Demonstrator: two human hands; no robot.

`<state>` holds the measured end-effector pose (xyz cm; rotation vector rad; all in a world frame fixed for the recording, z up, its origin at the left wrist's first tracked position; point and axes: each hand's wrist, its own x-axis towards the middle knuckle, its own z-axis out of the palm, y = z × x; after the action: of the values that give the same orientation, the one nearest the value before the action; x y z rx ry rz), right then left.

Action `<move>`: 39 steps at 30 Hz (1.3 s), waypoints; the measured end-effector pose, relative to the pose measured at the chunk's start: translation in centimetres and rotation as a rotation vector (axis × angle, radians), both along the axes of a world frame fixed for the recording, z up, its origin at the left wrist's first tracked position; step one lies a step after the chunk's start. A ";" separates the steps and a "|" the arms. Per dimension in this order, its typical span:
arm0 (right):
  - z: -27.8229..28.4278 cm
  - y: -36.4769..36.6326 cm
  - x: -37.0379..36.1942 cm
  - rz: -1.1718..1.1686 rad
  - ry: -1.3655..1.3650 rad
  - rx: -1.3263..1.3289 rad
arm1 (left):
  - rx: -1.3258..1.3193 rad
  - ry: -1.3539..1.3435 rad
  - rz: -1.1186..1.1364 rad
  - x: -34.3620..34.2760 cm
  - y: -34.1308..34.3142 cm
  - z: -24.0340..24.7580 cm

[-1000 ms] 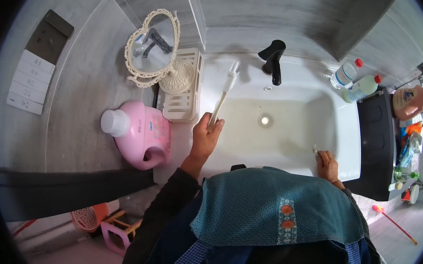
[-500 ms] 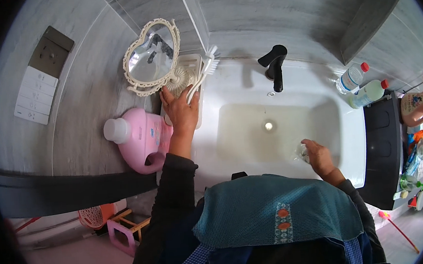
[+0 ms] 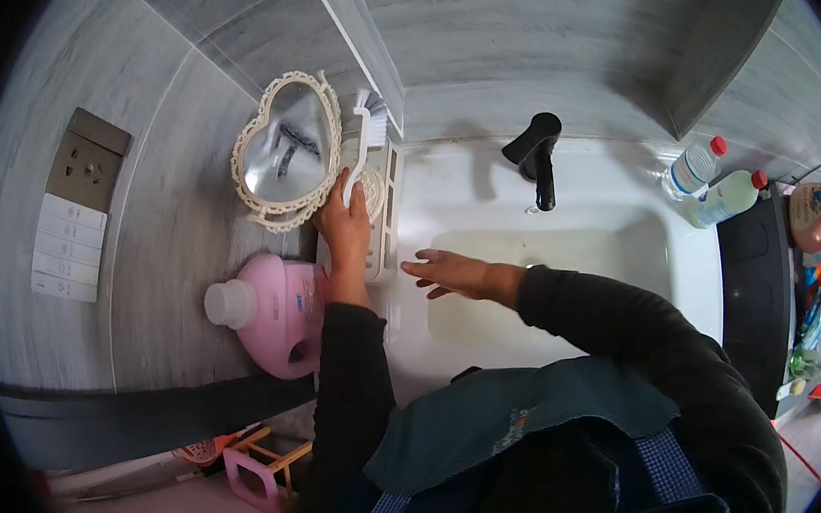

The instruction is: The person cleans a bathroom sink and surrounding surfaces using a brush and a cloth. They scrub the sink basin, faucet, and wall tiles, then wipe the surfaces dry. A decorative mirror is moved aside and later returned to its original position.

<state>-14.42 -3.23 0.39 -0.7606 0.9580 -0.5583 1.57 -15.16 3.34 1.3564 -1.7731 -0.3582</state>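
My left hand is closed around the handle of a white brush, bristles pointing up and away. Just beside those fingers stands a mirror with an ornate cream frame. Its round ridged base sits in a white slotted tray at the left of the basin. My right hand reaches across the white sink, fingers stretched toward the tray, with nothing in them. Cloudy water lies in the sink, partly hidden by my right forearm.
A black faucet rises behind the basin. Left of the tray stands a large pink jug with a white cap. Two red-capped bottles, one clear and one pale green, stand at the right rim, beside a black cabinet.
My right hand has left the sink's right side and swung left toward the tray. The brush is now more upright and shifted left in my left hand. The view has tilted slightly.
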 end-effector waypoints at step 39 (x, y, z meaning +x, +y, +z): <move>24.4 -1.0 -22.0 0.263 1.661 -1.399 | 0.148 0.289 -0.109 1.7 17.6 18.2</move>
<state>-36.44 -4.28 24.76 -2.8066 1.8534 -0.1676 3.22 2.42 21.58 1.2408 -1.6059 -0.7208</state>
